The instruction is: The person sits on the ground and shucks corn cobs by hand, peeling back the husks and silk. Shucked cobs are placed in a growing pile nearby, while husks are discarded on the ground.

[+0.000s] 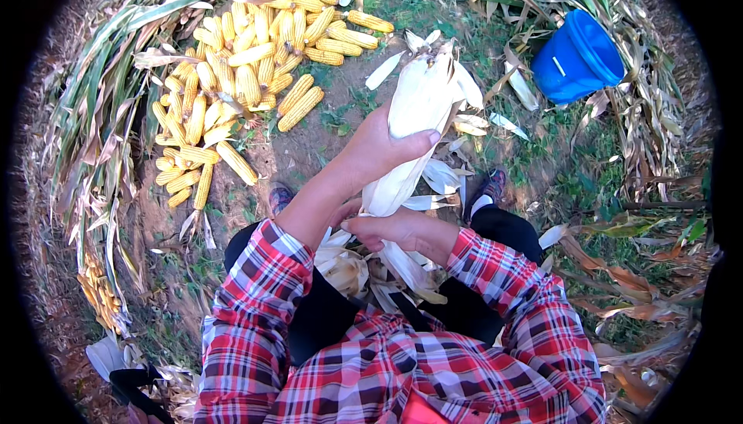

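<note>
A large ear of corn in pale, dry husk (419,99) slants up and away in front of my body. My left hand (377,145) is wrapped around its middle, with the thumb lying across the husk. At its lower end, my right hand (400,229) grips the narrow base, its fingers partly hidden under the ear. A loose strip of husk (411,276) hangs below the right hand. More husks (342,267) lie on the ground between my legs. No yellow kernels show on the held ear.
Husked yellow corn ears (249,69) are heaped at the front left. A blue plastic bucket (572,64) tilts at the front right. Cut corn stalks (116,75) ring the spot. At lower left are more ears (101,293) and part of another person (136,386).
</note>
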Demonstrator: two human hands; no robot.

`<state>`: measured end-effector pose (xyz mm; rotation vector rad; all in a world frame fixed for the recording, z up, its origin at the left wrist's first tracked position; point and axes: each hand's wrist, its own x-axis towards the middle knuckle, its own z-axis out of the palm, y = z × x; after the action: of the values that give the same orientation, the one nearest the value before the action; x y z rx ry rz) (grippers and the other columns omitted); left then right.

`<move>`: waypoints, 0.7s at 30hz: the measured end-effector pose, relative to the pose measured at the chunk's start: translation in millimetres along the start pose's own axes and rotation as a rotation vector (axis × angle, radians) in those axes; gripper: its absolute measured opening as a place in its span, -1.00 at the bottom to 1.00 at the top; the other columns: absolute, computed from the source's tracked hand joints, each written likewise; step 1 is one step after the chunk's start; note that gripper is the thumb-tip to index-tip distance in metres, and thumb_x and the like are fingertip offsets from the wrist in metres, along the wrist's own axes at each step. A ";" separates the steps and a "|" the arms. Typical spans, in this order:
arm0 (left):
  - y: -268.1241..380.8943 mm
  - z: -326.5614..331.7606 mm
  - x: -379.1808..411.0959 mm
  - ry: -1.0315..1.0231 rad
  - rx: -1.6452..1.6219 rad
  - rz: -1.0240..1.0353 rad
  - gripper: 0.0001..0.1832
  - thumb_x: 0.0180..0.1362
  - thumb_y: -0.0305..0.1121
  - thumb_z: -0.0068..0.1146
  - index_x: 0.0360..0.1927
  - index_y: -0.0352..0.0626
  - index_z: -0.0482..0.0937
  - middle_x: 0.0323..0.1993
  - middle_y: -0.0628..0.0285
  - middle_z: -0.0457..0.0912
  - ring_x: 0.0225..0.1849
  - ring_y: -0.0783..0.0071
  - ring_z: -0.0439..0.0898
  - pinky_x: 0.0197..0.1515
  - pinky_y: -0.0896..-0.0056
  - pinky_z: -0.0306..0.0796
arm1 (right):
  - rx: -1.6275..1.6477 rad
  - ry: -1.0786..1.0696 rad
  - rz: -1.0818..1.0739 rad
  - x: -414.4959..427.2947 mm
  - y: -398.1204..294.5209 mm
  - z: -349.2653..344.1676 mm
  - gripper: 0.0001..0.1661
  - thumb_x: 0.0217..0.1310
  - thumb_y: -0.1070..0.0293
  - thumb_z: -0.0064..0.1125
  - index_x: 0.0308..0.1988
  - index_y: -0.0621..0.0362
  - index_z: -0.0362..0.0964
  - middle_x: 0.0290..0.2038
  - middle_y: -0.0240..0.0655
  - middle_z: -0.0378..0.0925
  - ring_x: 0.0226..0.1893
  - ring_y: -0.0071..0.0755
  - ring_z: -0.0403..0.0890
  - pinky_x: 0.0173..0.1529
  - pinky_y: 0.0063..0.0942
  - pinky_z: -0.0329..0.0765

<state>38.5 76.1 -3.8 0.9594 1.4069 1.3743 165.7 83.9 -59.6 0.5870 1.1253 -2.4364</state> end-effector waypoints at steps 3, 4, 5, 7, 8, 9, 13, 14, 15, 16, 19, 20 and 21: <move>-1.1 10.0 -1.2 -0.096 0.068 -0.014 -0.18 -0.14 0.02 0.28 0.12 -0.37 0.35 -0.07 0.05 0.53 -0.04 0.37 0.50 0.02 0.38 0.34 | -0.024 0.027 -0.003 -1.4 11.4 2.9 -0.76 0.20 0.27 0.10 -0.16 0.13 0.44 -0.66 -0.60 0.17 -0.66 -0.72 0.15 -0.56 -0.70 0.09; -2.6 10.2 -0.1 -0.114 0.097 -0.019 -0.18 -0.14 0.01 0.28 0.12 -0.36 0.35 -0.07 0.05 0.53 -0.05 0.37 0.50 0.02 0.37 0.35 | -0.017 0.019 0.007 -1.1 13.6 3.7 -0.76 0.21 0.26 0.09 -0.16 0.13 0.44 -0.66 -0.60 0.17 -0.65 -0.73 0.14 -0.56 -0.70 0.08; -4.7 10.9 -0.2 -0.131 0.125 -0.025 -0.18 -0.14 0.00 0.28 0.12 -0.36 0.35 -0.06 0.05 0.53 -0.05 0.37 0.51 0.02 0.37 0.35 | -0.010 0.011 0.017 -0.5 15.3 4.3 -0.77 0.21 0.25 0.09 -0.17 0.12 0.44 -0.65 -0.61 0.16 -0.65 -0.73 0.14 -0.55 -0.70 0.07; -1.7 12.7 1.1 -0.114 0.123 -0.037 -0.21 -0.12 -0.02 0.27 0.11 -0.36 0.36 -0.06 0.06 0.53 -0.06 0.41 0.51 0.01 0.40 0.36 | -0.002 0.003 0.051 -0.1 14.0 1.5 -0.78 0.22 0.24 0.08 -0.19 0.10 0.44 -0.65 -0.62 0.15 -0.65 -0.73 0.13 -0.55 -0.69 0.06; 2.3 10.1 1.8 -0.108 0.117 -0.081 -0.22 -0.11 -0.03 0.26 0.11 -0.36 0.36 -0.06 0.07 0.53 -0.07 0.41 0.51 0.00 0.40 0.36 | 0.003 -0.006 0.079 0.7 13.4 -0.4 -0.79 0.22 0.23 0.07 -0.20 0.10 0.44 -0.65 -0.62 0.15 -0.65 -0.73 0.13 -0.56 -0.69 0.05; 5.2 8.5 0.7 -0.098 0.113 -0.128 -0.23 -0.10 -0.03 0.26 0.11 -0.36 0.36 -0.07 0.08 0.53 -0.07 0.42 0.50 0.00 0.41 0.36 | 0.008 -0.020 0.110 0.6 12.8 0.2 -0.79 0.22 0.23 0.07 -0.21 0.09 0.45 -0.65 -0.63 0.14 -0.65 -0.73 0.12 -0.56 -0.69 0.05; -12.9 7.4 5.2 -0.109 0.024 -0.139 -0.29 -0.05 -0.05 0.23 0.09 -0.35 0.39 -0.12 0.12 0.55 -0.13 0.45 0.51 -0.04 0.40 0.38 | -0.059 0.004 0.137 -4.8 4.4 7.9 -0.81 0.20 0.21 0.07 -0.24 0.06 0.44 -0.66 -0.64 0.12 -0.66 -0.74 0.10 -0.58 -0.68 0.03; -12.7 9.3 3.0 -0.119 0.045 -0.134 -0.30 -0.05 -0.05 0.23 0.08 -0.35 0.39 -0.13 0.13 0.55 -0.15 0.46 0.52 -0.05 0.40 0.39 | -0.052 0.002 0.137 -5.3 5.8 9.6 -0.81 0.20 0.21 0.07 -0.25 0.06 0.44 -0.66 -0.64 0.12 -0.67 -0.74 0.10 -0.58 -0.68 0.02; -11.0 10.8 1.0 -0.129 0.069 -0.128 -0.31 -0.04 -0.04 0.23 0.08 -0.35 0.40 -0.15 0.14 0.56 -0.16 0.46 0.52 -0.07 0.40 0.40 | -0.047 0.000 0.136 -5.9 7.0 11.4 -0.81 0.19 0.21 0.07 -0.25 0.06 0.44 -0.66 -0.64 0.11 -0.67 -0.74 0.09 -0.59 -0.68 0.02; -11.9 11.7 0.1 -0.128 0.064 -0.128 -0.31 -0.04 -0.04 0.24 0.07 -0.35 0.40 -0.16 0.14 0.56 -0.18 0.47 0.52 -0.08 0.40 0.40 | -0.044 -0.003 0.153 -5.1 10.7 10.7 -0.81 0.19 0.21 0.08 -0.25 0.06 0.44 -0.67 -0.64 0.11 -0.68 -0.74 0.08 -0.59 -0.68 0.02; -18.9 11.4 2.2 -0.092 0.003 -0.134 -0.32 -0.04 -0.04 0.24 0.06 -0.35 0.41 -0.19 0.15 0.57 -0.22 0.48 0.53 -0.12 0.40 0.41 | -0.049 0.016 0.206 -2.1 14.1 6.1 -0.80 0.18 0.21 0.10 -0.23 0.05 0.42 -0.67 -0.64 0.11 -0.69 -0.74 0.07 -0.61 -0.68 0.00; -21.0 8.8 3.0 -0.055 -0.050 -0.148 -0.32 -0.03 -0.05 0.24 0.06 -0.35 0.40 -0.20 0.15 0.57 -0.23 0.48 0.53 -0.13 0.40 0.41 | -0.057 0.037 0.230 -3.1 9.9 6.1 -0.79 0.17 0.21 0.11 -0.23 0.05 0.41 -0.68 -0.63 0.11 -0.69 -0.74 0.08 -0.61 -0.68 -0.01; -19.2 7.1 3.7 -0.014 -0.101 -0.161 -0.33 -0.03 -0.06 0.24 0.06 -0.35 0.40 -0.20 0.15 0.57 -0.23 0.48 0.53 -0.14 0.40 0.41 | -0.067 0.055 0.253 -3.7 5.0 5.4 -0.79 0.16 0.21 0.13 -0.22 0.05 0.41 -0.68 -0.63 0.11 -0.69 -0.74 0.08 -0.61 -0.68 -0.01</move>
<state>45.6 80.2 -23.0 0.7722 1.3604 1.3026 170.2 77.3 -57.5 0.7319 1.0788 -2.1716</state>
